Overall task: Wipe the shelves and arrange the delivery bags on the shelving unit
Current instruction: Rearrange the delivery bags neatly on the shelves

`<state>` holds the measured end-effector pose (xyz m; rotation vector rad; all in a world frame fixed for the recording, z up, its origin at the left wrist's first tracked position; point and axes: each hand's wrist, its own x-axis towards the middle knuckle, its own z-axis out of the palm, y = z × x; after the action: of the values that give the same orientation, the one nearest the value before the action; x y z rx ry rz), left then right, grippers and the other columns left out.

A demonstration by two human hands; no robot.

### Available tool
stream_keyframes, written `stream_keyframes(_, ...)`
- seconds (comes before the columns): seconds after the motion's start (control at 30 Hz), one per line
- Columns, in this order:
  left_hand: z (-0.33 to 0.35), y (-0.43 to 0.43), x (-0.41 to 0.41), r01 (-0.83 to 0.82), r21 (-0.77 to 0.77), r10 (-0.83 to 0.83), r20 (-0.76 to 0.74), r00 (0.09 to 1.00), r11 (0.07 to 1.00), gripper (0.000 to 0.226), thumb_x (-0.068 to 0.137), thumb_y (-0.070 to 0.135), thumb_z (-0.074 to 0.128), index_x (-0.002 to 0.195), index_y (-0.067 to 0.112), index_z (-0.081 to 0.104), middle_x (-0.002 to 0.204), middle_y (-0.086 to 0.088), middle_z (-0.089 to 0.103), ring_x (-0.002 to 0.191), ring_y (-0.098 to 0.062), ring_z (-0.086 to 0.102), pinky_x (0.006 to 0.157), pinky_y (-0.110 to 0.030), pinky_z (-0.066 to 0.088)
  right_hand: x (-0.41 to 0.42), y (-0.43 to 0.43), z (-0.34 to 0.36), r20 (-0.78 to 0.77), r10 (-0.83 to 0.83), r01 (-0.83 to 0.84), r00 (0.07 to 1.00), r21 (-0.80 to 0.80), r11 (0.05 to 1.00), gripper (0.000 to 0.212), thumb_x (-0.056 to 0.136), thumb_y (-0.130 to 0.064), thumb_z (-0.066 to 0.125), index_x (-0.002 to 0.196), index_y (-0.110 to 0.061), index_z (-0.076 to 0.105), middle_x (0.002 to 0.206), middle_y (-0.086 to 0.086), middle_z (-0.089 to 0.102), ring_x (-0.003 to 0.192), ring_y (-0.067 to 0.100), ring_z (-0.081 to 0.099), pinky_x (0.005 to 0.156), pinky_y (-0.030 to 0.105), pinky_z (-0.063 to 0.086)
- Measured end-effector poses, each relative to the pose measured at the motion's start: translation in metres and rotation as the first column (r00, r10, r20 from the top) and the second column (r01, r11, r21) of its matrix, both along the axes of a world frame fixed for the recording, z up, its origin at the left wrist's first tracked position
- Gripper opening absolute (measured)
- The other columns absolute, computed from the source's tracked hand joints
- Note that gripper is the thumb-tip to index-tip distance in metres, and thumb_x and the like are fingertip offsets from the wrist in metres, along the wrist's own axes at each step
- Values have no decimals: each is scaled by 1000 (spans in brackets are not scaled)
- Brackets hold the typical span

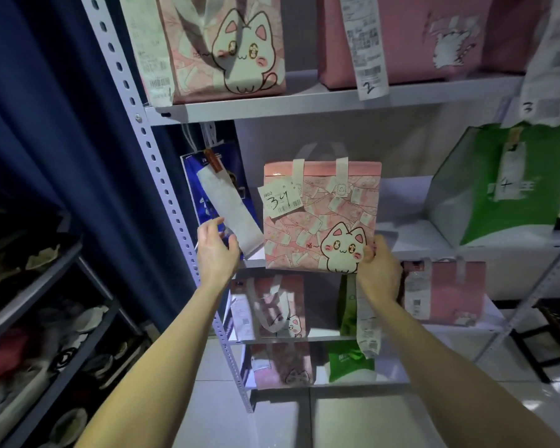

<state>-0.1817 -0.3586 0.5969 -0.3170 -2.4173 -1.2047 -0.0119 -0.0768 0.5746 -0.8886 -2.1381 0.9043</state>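
Just above the left hand [217,250]: blue bag [207,185], long receipt [230,215] hanging off it. Fingers loose, holding nothing; contact with receipt unclear. Between the hands: pink cat bag [320,218], upright at middle shelf [414,227] front edge. Right hand [380,270] grips its lower right corner. Beyond it: green bag [514,189].

Cool, dim indoor light falls brightest on the white shelving unit [304,106] and pale floor tiles [272,421], leaves the blue curtain [46,108] and the rack [29,286] at the left edge in deep shadow, shows the pink cat bag [320,215] sharp and glares off the glossy lower bags [272,305], while wide-angle distortion bends the uprights [162,176].
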Motion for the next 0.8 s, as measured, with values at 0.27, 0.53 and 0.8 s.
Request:
stream_keyframes(0.27,-5,36,59,-94,-62,102,152,983,994,52,101,15,64,151,10,51,163,-13,39,132,-29,55,94,-32,44,33,41,-5,-27,64,-64,998,-9,998,18,109,-19,48,122,-18,62,87,-1,67,68,15,60,48,19,35)
stream_keyframes(0.53,-10,123,151,154,91,-173,267,948,984,29,105,45,65,120,21,72,106,14,76,94,-6,72,80,-27,57,102,94,-2,-45,185,-186,982,-29,982,26,111,-17,46,132,-18,61,75,-7,56,61,2,51,49,19,33)
stream_keyframes(0.8,-3,181,190,54,74,-67,187,980,996,26,98,43,69,80,25,74,74,11,74,74,-14,72,62,-34,56,136,160,-17,38,278,-274,960,-87,958,15,111,-33,43,115,-26,56,91,2,69,75,20,67,59,34,53)
